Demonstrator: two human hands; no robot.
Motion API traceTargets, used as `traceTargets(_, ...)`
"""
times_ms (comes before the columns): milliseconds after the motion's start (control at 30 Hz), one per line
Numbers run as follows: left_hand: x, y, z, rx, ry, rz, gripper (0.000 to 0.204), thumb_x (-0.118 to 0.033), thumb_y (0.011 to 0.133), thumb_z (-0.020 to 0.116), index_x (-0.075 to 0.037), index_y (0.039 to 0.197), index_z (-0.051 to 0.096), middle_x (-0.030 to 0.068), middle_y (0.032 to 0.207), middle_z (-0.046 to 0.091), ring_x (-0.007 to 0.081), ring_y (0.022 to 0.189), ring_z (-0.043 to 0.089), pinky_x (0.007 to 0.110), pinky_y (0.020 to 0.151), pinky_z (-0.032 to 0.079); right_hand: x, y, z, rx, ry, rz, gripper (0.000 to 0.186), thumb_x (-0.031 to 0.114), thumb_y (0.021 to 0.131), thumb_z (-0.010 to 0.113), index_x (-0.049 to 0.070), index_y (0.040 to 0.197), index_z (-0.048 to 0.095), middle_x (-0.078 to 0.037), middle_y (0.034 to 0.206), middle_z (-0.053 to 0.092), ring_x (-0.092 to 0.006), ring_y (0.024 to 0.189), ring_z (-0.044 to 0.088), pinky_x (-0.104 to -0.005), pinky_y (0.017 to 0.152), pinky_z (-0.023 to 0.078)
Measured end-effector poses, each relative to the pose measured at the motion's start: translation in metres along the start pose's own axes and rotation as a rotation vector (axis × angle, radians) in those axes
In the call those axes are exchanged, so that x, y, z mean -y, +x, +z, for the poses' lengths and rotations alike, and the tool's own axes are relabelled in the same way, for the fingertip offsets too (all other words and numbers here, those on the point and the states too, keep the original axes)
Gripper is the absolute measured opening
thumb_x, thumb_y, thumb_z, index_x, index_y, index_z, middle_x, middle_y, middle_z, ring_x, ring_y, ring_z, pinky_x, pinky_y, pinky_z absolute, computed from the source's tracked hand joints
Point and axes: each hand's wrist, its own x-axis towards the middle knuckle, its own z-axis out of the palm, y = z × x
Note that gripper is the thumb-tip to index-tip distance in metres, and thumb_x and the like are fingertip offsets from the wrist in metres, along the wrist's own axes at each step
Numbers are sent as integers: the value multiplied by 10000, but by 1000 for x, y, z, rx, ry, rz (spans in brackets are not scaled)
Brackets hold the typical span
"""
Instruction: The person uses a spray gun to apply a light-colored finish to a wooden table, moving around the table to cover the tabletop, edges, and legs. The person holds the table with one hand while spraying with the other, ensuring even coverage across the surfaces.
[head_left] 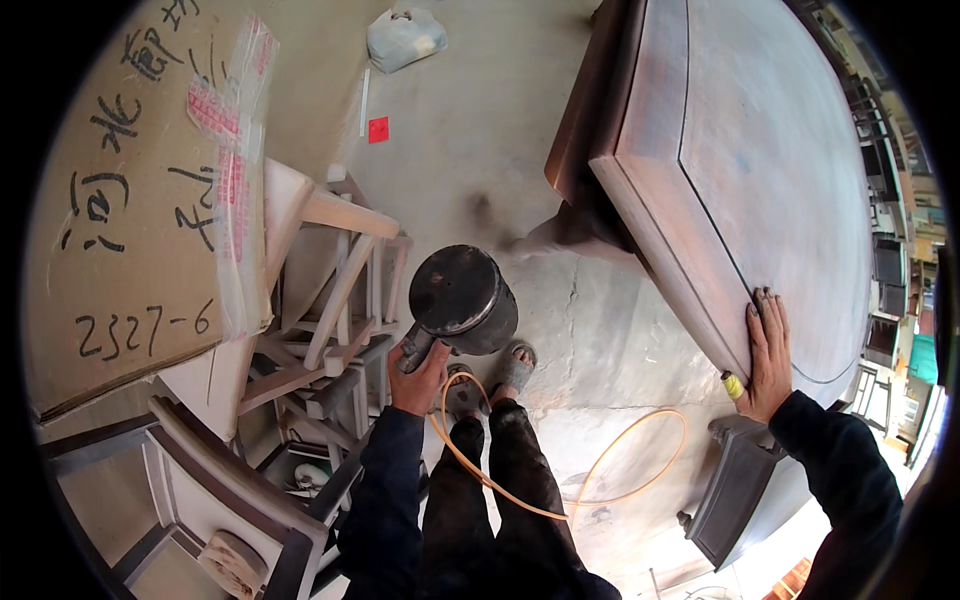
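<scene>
My left hand (420, 375) grips the handle of a black spray gun with a round lidded cup (455, 290), held low in front of my legs. An orange hose (650, 420) loops below it toward the floor. My right hand (765, 360) lies on a large pale, reddish-tinged wooden panel (770, 170) near its edge, with fingers stretched out and thumb at the rim. A yellow wrap circles that thumb. The panel has a thick bevelled edge and a dark line along its top.
A large cardboard box (140, 280) sits atop stacked wooden chair frames (340, 280) at left. A dark furniture piece (735, 480) stands at lower right. A plastic bag (405, 40) and red square (378, 130) lie on the concrete floor (490, 130). More furniture (890, 260) fills the far right.
</scene>
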Motion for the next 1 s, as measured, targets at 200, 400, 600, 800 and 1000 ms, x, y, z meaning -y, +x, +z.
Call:
traceTargets(200, 11, 4, 3, -76, 32, -59, 172, -184, 926, 748, -61, 1030, 686, -39, 807, 667, 31, 574, 523, 226, 470, 385, 0, 1, 1, -15, 4, -9, 836, 557, 965, 466, -56, 1509, 305, -320, 1548, 296, -497, 1451, 268, -602, 1180, 196)
traceTargets(400, 12, -26, 2, 14, -22, -100, 200, -174, 932, 736, -61, 1079, 662, -47, 800, 642, 13, 629, 513, 212, 511, 391, 1, -1, 2, -31, -1, -28, 811, 522, 969, 474, -65, 1504, 308, -328, 1546, 295, -506, 1446, 270, -607, 1175, 198)
traceTargets(600, 3, -49, 0, 37, -8, 106, 238, -75, 910, 721, -3, 1124, 645, -6, 949, 691, 49, 814, 612, 226, 685, 495, 0, 2, 2, -36, 5, -43, 793, 495, 969, 482, -68, 1501, 310, -329, 1544, 299, -511, 1445, 268, -608, 1174, 200)
traceTargets(800, 6, -55, 5, -7, 73, 212, 307, -79, 890, 739, 10, 1166, 639, 24, 1028, 703, 84, 939, 641, 261, 808, 529, 0, -3, 3, -26, 3, -24, 798, 487, 968, 484, -77, 1501, 301, -331, 1544, 296, -512, 1446, 263, -608, 1174, 198)
traceTargets(1000, 38, -55, 25, 5, -63, 133, 288, -131, 946, 712, -1, 1181, 607, 29, 892, 675, 71, 671, 620, 230, 579, 513, 2, 2, 0, -20, 2, -35, 794, 472, 963, 497, -77, 1502, 299, -329, 1548, 288, -513, 1445, 262, -609, 1175, 193)
